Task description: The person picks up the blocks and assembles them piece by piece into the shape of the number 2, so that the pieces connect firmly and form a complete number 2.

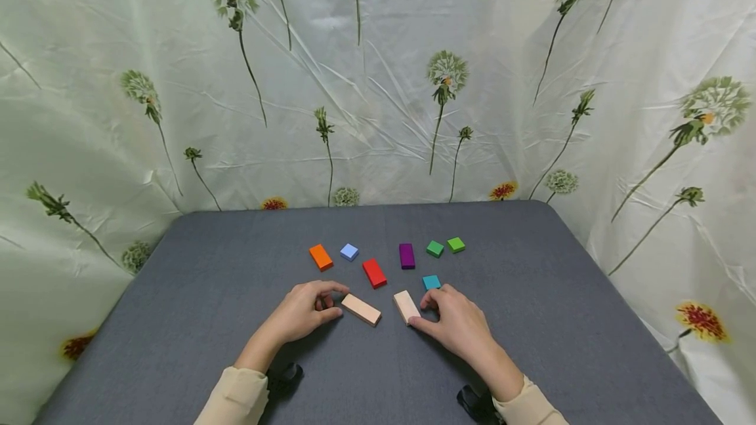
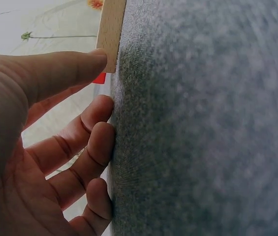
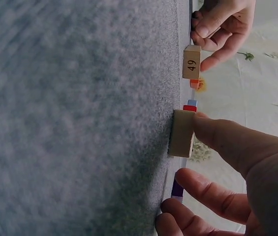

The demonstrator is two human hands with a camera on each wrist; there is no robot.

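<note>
Two plain wooden blocks lie on the grey table. The left block (image 1: 361, 310) slants beside my left hand (image 1: 308, 310); its index fingertip is at the block's far left corner, and the thumb is apart from it. The number 49 shows on this wooden block (image 3: 192, 64) in the right wrist view. At the near end of the right wooden block (image 1: 406, 307) is the thumb of my right hand (image 1: 457, 320), while its index finger bends to the block's right with a gap between. In the left wrist view, the thumb (image 2: 70, 71) overlaps the block's end; contact is unclear.
Beyond the hands lie an orange block (image 1: 321, 258), a light blue block (image 1: 349, 252), a red block (image 1: 375, 273), a purple block (image 1: 407, 256) and two green blocks (image 1: 435, 248). A teal block (image 1: 432, 282) sits just past my right hand. A flowered curtain (image 1: 378, 84) hangs behind the table (image 1: 207, 294).
</note>
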